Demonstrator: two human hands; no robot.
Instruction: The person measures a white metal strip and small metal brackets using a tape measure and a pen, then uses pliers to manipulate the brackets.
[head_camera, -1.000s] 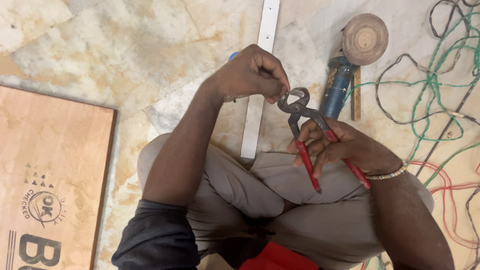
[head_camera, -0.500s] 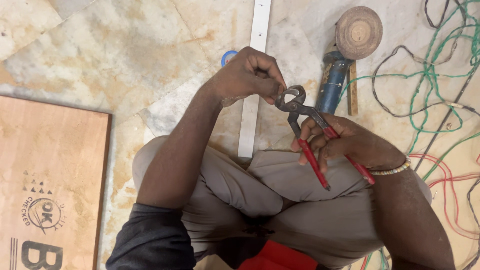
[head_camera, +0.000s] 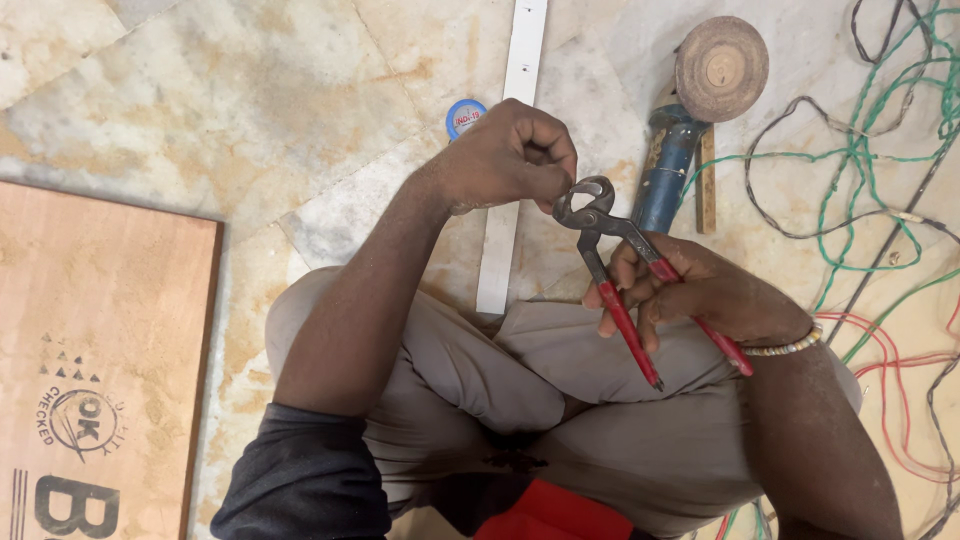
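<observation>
Little had shifted since the earlier frame: both hands and the pincers (head_camera: 600, 215) kept their grip and pose above the lap, the view only drifting slightly. Right hand (head_camera: 690, 290) was closed round the two red-sleeved handles, fingers wrapped and pressed together, holding the dark rounded steel head up, apparently to present it to the left hand (head_camera: 505, 155), whose fingertips were pinched together right at the head, on something too small to tell. Behind the pincers lay a white flat strip (head_camera: 505, 190), a blue angle grinder (head_camera: 690, 110) with a worn disc, and, beyond the grinder, tangled green and red wires (head_camera: 860, 160) on veined marble.
</observation>
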